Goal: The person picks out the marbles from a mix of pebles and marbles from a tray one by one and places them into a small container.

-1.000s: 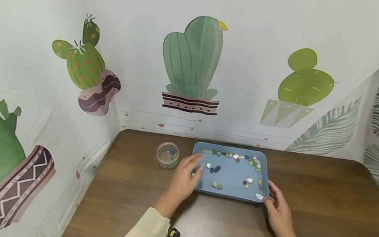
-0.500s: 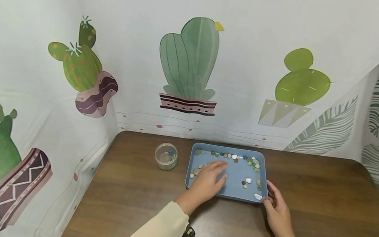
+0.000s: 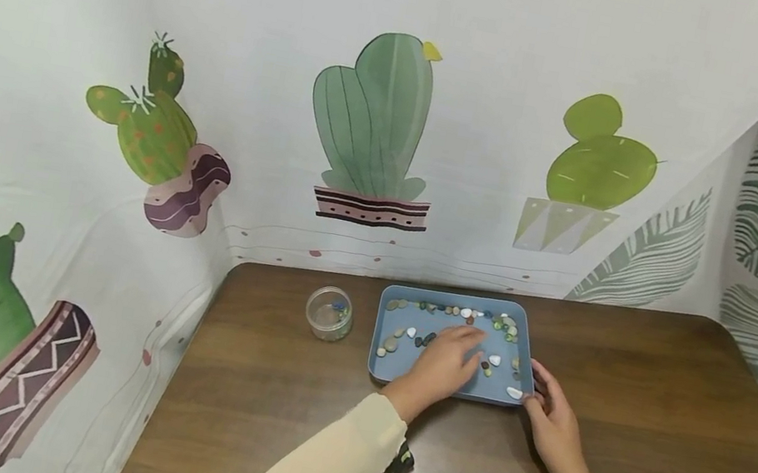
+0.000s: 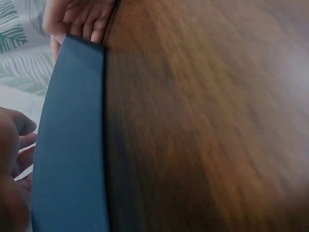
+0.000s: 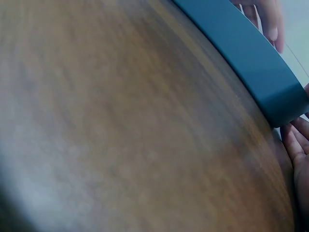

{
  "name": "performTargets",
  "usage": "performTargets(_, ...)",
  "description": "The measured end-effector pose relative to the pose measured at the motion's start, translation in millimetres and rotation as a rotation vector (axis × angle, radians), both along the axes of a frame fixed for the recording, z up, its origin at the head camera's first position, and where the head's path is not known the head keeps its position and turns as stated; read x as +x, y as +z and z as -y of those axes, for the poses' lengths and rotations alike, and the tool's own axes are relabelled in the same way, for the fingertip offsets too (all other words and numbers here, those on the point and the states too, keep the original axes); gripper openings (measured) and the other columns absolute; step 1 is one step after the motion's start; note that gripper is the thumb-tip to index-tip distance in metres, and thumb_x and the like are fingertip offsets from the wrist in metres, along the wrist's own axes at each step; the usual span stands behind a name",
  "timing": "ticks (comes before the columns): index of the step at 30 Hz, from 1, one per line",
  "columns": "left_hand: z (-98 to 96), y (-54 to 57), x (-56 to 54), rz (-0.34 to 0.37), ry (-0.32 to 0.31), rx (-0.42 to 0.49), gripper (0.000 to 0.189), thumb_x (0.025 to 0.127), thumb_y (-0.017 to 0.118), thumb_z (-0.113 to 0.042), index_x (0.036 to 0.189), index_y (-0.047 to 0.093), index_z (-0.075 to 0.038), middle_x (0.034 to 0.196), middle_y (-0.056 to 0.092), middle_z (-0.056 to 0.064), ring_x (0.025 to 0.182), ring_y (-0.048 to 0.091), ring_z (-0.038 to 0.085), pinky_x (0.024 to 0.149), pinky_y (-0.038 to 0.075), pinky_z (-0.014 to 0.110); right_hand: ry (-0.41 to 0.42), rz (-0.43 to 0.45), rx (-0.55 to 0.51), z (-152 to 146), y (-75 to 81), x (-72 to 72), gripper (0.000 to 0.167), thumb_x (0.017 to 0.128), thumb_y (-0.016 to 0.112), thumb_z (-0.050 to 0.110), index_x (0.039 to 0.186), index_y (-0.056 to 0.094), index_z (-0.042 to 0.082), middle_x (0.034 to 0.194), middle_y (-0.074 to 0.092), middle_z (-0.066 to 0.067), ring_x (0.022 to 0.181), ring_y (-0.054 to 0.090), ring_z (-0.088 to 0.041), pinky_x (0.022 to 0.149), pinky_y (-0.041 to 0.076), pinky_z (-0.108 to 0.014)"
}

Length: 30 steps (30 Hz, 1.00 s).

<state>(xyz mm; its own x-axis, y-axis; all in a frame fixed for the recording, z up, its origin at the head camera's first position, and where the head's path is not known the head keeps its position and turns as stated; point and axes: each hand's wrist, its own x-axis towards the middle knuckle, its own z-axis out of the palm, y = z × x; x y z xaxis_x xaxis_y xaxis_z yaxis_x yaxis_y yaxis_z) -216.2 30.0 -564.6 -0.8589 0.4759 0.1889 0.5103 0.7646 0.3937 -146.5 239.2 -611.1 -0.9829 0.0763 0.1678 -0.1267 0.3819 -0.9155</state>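
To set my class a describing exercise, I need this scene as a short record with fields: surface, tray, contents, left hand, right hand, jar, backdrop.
surface: brown wooden table
tray: blue tray, rectangular
contents: small stones, several colours, scattered
left hand: left hand over the tray, nothing visibly held
right hand: right hand gripping the tray's near right corner
jar: clear jar, left of tray, small bits inside
backdrop: white backdrop, cactus and leaf prints
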Motion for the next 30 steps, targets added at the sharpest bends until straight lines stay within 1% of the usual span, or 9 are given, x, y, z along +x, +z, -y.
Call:
performTargets(4,-13.6,-1.8,-5.8,-0.038,-0.016,-0.042,0.038,0.104,0.052,-0.027,0.14,0.061,-0.016,0.141,0.063,-0.002,0.133,0.057,0.013,0.115,0.041,0.026,0.015,-0.025,-0.019,-1,-0.2,1.3,0.056,0.095,0.051,-0.01,0.15,0.042,-0.002,0.143,0.051,-0.033,0.118,0.047,0.014,0.093,0.04,0.002)
performTargets(6,-19.7,-1.3,-9.2,-0.053,-0.016,-0.048,0.037,0.103,0.053,-0.026,0.138,0.063,-0.016,0.139,0.064,-0.002,0.131,0.058,0.012,0.114,0.042,0.025,0.024,-0.044,-0.039,-1,-0.4,2.0,0.057,0.095,0.052,-0.01,0.15,0.042,-0.001,0.142,0.052,-0.033,0.117,0.048,0.015,0.093,0.04,0.001)
performTargets(12,-35.6,0.2,-18.8,-0.039,-0.005,-0.08,0.037,0.104,0.052,-0.023,0.138,0.063,-0.015,0.139,0.064,-0.001,0.13,0.059,0.011,0.112,0.044,0.025,0.048,-0.078,-0.091,-2,-0.5,2.1,0.057,0.094,0.052,-0.011,0.149,0.042,-0.003,0.14,0.052,-0.035,0.117,0.05,0.013,0.093,0.042,0.001)
performTargets(18,-47.1,-6.4,-25.2,-0.068,-0.002,-0.164,0.036,0.103,0.053,-0.022,0.137,0.064,-0.02,0.138,0.064,-0.006,0.128,0.06,0.008,0.109,0.046,0.022,0.047,-0.079,-0.103,1,0.1,2.1,0.056,0.094,0.051,-0.012,0.149,0.043,-0.003,0.141,0.051,-0.035,0.118,0.051,0.012,0.094,0.043,-0.001)
performTargets(25,-55.7,-17.4,-31.0,-0.088,0.009,-0.204,0.035,0.104,0.052,-0.023,0.137,0.064,-0.024,0.139,0.062,-0.008,0.129,0.059,0.01,0.111,0.044,0.023,0.053,-0.078,-0.121,2,-1.5,2.3,0.056,0.094,0.051,-0.012,0.149,0.042,-0.003,0.142,0.05,-0.035,0.118,0.051,0.011,0.094,0.043,-0.001)
performTargets(30,-59.7,-17.8,-31.8,-0.124,-0.014,-0.259,0.034,0.105,0.051,-0.025,0.135,0.065,-0.027,0.139,0.062,-0.011,0.124,0.06,0.011,0.106,0.046,0.021,0.046,-0.09,-0.117,1,-1.7,2.1,0.057,0.094,0.052,-0.013,0.149,0.044,-0.002,0.141,0.051,-0.034,0.117,0.052,0.011,0.094,0.043,-0.001)
